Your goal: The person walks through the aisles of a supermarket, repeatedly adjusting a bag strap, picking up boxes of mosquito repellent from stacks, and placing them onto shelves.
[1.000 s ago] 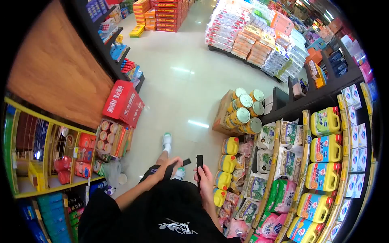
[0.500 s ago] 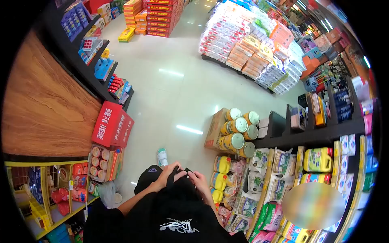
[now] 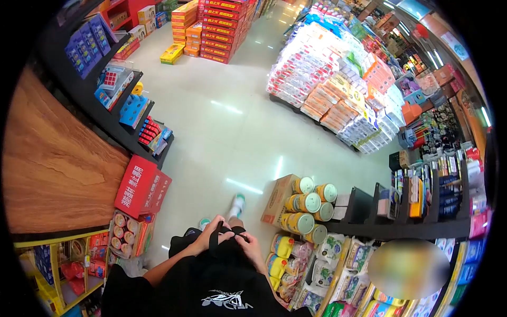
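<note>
In the head view, my left hand [image 3: 211,236] is closed around a black strap [image 3: 213,243] in front of my waist. Close beside it, my right hand [image 3: 247,245] pinches dark material, apparently the same strap; its fingertips partly hide what they hold. Black fabric [image 3: 182,240] hangs at the left below my hands, and I cannot make out whether it is a bag or clothing. My black T-shirt [image 3: 211,280] carries a white print. Beyond my hands, a white and green shoe [image 3: 238,202] is on the floor.
At the left stands a red box [image 3: 138,185] with white lettering beside a shelf [image 3: 100,95]. To the right are a carton [image 3: 277,198] and several yellow cans [image 3: 298,223], near packed shelves. Ahead, wrapped paper packs [image 3: 306,68] and red cartons [image 3: 222,31] are stacked.
The view has shifted forward along the aisle and turned a little. One foot has swung forward. Both hands remain together at the strap, with the strap standing more upright at my left hand.
</note>
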The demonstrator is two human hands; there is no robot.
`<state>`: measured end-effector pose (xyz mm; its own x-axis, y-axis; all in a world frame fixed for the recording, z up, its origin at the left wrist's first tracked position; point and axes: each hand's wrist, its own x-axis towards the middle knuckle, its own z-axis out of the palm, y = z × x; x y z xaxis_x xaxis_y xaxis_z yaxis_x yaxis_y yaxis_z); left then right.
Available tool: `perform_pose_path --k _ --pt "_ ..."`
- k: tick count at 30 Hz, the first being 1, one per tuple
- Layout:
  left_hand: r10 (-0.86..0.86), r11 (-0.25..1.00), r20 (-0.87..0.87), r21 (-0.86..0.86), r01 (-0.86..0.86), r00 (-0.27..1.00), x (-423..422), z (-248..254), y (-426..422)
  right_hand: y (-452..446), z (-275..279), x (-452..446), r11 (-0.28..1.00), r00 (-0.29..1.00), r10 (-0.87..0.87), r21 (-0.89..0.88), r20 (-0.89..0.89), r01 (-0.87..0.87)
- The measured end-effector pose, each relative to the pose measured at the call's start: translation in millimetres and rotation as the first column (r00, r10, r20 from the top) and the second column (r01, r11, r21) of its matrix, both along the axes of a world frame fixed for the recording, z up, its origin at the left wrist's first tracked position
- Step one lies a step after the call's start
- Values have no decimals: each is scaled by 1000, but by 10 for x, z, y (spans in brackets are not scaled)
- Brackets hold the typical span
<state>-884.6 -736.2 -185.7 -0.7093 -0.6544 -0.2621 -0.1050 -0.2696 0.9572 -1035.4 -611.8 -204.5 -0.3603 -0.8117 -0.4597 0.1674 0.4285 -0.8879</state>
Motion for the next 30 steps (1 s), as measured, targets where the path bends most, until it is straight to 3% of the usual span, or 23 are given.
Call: perform_pose_path --k 5,8,11,14,18,19,22,30 --pt "27 994 30 -103 -24 999 -445 -106 -470 -421 -362 -462 1000 997 -14 -8 -80 13" --pt "89 995 -17 -52 -89 996 -818 -73 -793 -810 -509 -817 987 997 -33 -157 -67 22" --pt "113 983 -13 -145 -114 993 -1141 -98 -1164 -1363 -37 -1115 978 964 -108 -149 243 147" --pt "141 987 -17 -69 -142 990 -1497 -184 -1473 -1755 184 -1533 976 939 -75 -166 335 138" --pt "153 970 -55 -181 -160 987 -1958 -42 -1753 -2057 158 -1989 977 936 -81 -159 342 142" --pt "155 978 -81 -130 -164 985 -2062 -128 -1799 -2115 248 -2065 979 921 -81 -144 380 146" --pt "118 925 29 -367 -99 993 -2227 -106 -1982 -2307 267 -2241 987 877 -57 -108 477 123" --pt "115 940 110 -335 -72 987 -2410 -84 -2459 -2764 85 -2471 991 854 -85 -44 513 125"
